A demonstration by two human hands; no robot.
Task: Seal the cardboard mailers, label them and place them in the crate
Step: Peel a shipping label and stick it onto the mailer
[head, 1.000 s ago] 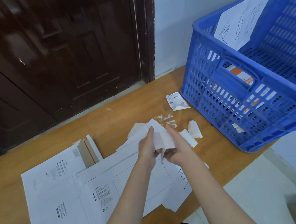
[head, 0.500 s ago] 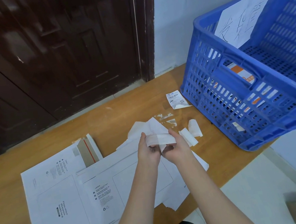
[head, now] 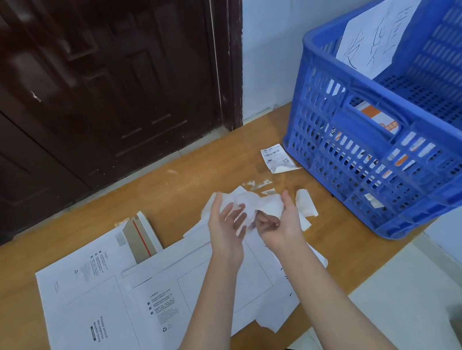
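Two flat white cardboard mailers lie overlapping on the wooden table (head: 165, 191): the left mailer (head: 89, 318) has its flap (head: 139, 234) raised, and the second mailer (head: 210, 281) lies under my forearms. Above them my right hand (head: 280, 224) pinches a crumpled white paper strip (head: 258, 203) with thumb and curled fingers. My left hand (head: 224, 227) is beside it, its fingers spread and straight against the paper's left edge. The blue crate (head: 389, 168) stands at the right, with an orange-and-white mailer (head: 378, 118) inside.
A printed shipping label (head: 274, 157) lies by the crate's near-left corner. White paper scraps (head: 306, 206) lie right of my hands. A handwritten sheet (head: 377, 33) hangs on the crate's rim. A dark door (head: 89, 91) stands behind the table. The table's front edge is near my body.
My left hand has released its pinch on the paper strip and spread its fingers. My right hand still holds the strip, now more crumpled.
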